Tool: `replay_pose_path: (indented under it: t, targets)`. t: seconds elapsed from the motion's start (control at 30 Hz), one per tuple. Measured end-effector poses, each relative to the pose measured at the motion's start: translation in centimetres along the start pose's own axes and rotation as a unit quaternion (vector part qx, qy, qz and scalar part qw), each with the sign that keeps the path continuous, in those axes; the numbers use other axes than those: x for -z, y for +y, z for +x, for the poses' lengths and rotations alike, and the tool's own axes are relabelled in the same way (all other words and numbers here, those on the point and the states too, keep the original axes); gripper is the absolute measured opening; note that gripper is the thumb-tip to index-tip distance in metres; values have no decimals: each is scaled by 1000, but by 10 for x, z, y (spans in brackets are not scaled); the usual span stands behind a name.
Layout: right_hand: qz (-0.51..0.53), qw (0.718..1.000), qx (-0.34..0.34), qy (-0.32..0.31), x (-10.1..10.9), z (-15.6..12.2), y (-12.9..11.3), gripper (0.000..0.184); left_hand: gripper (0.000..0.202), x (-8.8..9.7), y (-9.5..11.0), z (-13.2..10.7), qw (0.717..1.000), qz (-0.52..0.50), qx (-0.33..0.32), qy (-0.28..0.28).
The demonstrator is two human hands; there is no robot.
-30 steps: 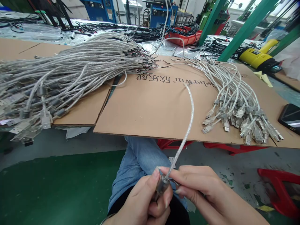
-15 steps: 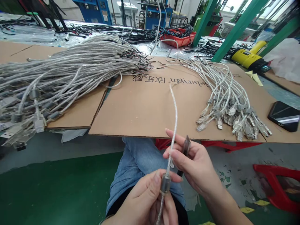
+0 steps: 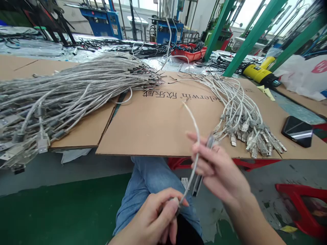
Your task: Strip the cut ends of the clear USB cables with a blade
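My left hand (image 3: pixel 159 216) is closed, thumb and fingers pinching a translucent white USB cable (image 3: pixel 195 163) around its grey ferrite core, which the fingers mostly cover. From there the cable rises to a thin loose-wire end (image 3: pixel 186 101) over the cardboard. My right hand (image 3: pixel 217 163) grips a slim grey-and-black metal tool (image 3: pixel 198 185), its exact kind blurred. The right fingers also lie against the cable, thumb and index beside it. On the right of the cardboard lies a smaller bunch of similar cables (image 3: pixel 251 129), with USB plugs toward me.
A large heap of cables (image 3: pixel 84 85) covers the left side, some plugs overhanging the cardboard (image 3: pixel 138 132) edge. A black phone (image 3: pixel 297 131) lies at right. Farther back are a yellow-and-black tool (image 3: pixel 258 75), a red tray (image 3: pixel 190 54) and green posts (image 3: pixel 219 29). A red stool (image 3: pixel 304 207) stands below.
My right hand has moved up and slightly right along the cable, carrying the slim tool. My left hand has lowered slightly and now covers the ferrite core. The camera view has tilted upward.
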State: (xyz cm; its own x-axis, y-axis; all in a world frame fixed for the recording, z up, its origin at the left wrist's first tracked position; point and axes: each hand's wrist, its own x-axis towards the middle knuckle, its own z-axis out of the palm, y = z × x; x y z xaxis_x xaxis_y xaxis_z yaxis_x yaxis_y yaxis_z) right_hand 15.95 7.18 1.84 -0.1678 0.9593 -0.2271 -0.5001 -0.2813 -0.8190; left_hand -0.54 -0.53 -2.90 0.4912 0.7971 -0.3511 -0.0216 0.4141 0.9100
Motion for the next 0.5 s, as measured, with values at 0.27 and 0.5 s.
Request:
replay_pose_path:
  t: [0.27, 0.5]
  targets:
    - [-1, 977, 198, 84, 4, 38, -46, 14, 22, 38, -19, 10, 840, 506, -149, 125]
    - [-279, 947, 119, -103, 2, -13, 24, 20, 33, 38, 10, 7, 933, 87, -194, 289]
